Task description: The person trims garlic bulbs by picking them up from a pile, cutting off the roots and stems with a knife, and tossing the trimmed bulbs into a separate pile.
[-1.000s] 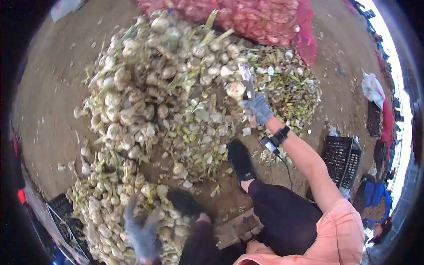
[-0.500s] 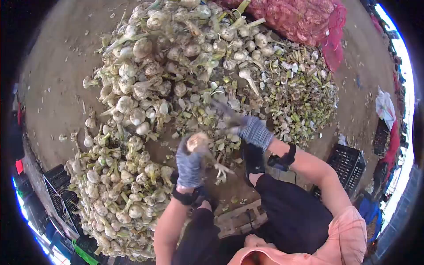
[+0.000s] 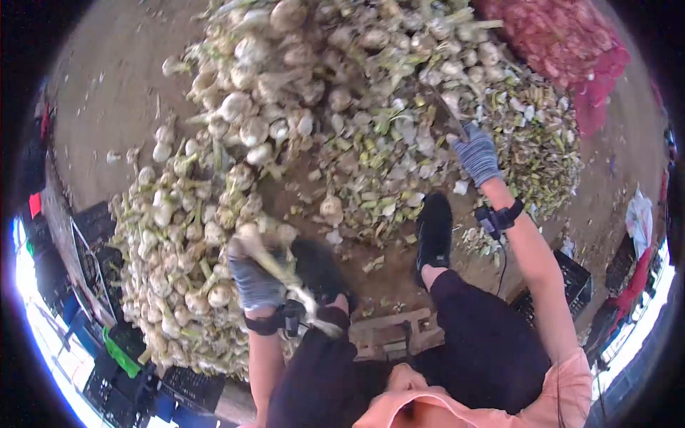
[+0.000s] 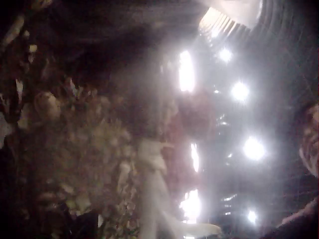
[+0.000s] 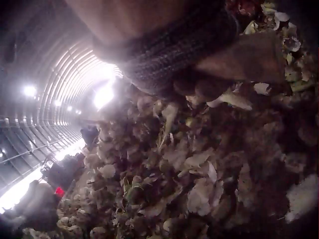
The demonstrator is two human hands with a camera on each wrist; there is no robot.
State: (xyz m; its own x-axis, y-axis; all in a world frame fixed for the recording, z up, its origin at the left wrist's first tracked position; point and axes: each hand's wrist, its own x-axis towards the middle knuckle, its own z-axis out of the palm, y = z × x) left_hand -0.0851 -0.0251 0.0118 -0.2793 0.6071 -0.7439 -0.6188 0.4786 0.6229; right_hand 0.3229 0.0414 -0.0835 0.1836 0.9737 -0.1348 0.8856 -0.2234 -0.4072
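Note:
In the head view my gloved left hand (image 3: 255, 277) grips a garlic plant by its bulb end, over the near edge of the lower garlic heap (image 3: 178, 264). Its pale stalk (image 3: 282, 274) slants down to the right, and a stalk (image 4: 155, 191) shows blurred in the left wrist view. My gloved right hand (image 3: 477, 153) is curled round the handle of a knife (image 3: 448, 114), whose blade points up and left over scattered trimmings (image 3: 399, 150). In the right wrist view the glove (image 5: 174, 55) and wide blade (image 5: 244, 62) hang above garlic and peelings.
A larger garlic heap (image 3: 292, 78) spreads ahead. Beyond it lies a red mesh sack (image 3: 549, 43). My dark shoe (image 3: 434, 228) stands beside the trimmings. Black crates are at right (image 3: 564, 285) and lower left (image 3: 193, 385), with a white bag (image 3: 638, 221) at far right.
My left hand has come up from the lower heap with a garlic plant, then moved left. My right hand has swung the knife back, then forward again. The head view has shifted.

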